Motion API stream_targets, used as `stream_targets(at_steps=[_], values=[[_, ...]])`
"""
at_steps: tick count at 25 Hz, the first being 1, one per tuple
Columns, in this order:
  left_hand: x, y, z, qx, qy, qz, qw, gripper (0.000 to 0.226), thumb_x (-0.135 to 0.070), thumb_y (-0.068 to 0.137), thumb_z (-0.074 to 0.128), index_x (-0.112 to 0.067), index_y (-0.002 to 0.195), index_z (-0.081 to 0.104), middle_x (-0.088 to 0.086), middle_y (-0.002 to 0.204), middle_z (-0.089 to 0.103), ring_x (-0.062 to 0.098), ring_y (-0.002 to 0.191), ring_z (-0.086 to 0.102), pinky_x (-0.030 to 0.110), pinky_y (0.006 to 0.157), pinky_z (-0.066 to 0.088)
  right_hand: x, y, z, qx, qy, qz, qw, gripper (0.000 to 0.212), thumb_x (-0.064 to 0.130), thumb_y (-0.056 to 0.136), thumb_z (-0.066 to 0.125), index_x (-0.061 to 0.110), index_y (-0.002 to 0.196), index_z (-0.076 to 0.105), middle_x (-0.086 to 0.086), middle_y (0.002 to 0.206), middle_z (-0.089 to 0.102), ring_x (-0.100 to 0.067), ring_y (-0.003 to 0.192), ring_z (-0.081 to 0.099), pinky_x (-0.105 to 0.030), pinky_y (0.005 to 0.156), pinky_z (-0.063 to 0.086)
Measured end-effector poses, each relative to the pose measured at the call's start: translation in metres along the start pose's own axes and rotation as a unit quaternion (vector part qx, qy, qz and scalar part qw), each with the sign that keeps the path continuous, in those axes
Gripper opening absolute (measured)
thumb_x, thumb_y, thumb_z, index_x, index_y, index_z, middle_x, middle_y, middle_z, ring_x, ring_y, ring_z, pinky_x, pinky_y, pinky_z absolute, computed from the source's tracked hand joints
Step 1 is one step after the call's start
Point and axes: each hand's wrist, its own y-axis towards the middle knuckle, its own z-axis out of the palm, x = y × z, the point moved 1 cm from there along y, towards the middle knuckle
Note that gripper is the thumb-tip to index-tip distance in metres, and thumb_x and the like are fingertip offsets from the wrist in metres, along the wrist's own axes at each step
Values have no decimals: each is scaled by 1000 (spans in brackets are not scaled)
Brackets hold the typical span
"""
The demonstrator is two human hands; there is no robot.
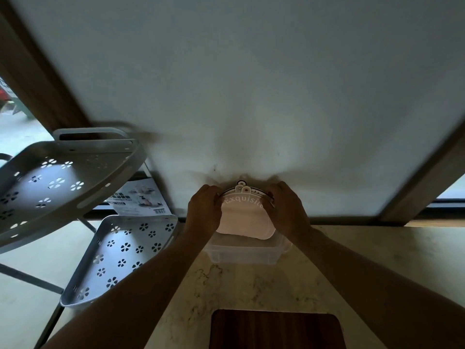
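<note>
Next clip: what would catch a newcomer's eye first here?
The left hand and right hand grip a pink object lettered "Exquisite" over a clear container by the wall. A grey flower-punched rack stands to the left; a dark wooden board lies at the bottom edge.

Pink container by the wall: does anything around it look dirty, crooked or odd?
Yes. The wall just above the pink container shows dark specks and greyish smudging, unlike the plain paint higher up. The left hand and right hand grip the container's sides above a clear tub.
</note>
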Motion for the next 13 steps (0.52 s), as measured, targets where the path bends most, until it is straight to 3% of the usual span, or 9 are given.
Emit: stream_targets(at_steps=[5,7,10,13], values=[[1,-7,2,20,-24,-4,1000,14,-3,87,61,-15,94,62,2,95,63,16,79,58,28,68,51,4,-2,-4,-1,7,-20,1000,28,22,89,65,17,113,52,-7,105,61,-23,90,60,-28,71,43],[1,-11,7,53,15,27,998,10,-5,88,61,-14,91,64,5,94,65,19,80,60,29,69,50,6,-5,-3,0,4,-47,999,27,25,87,67,17,109,53,-6,102,61,-21,87,60,-24,69,41],[2,-14,14,109,82,73,988,14,-5,87,57,-13,93,66,9,98,69,28,87,64,41,74,54,7,-6,0,8,8,-44,999,37,17,83,71,18,111,49,-8,108,59,-21,93,61,-23,73,49],[3,-13,17,135,114,101,979,23,3,80,58,-11,93,69,13,101,70,32,88,65,36,72,52,7,-8,5,2,17,-38,999,44,9,80,73,15,115,47,-11,119,48,-23,97,62,-24,75,55]])
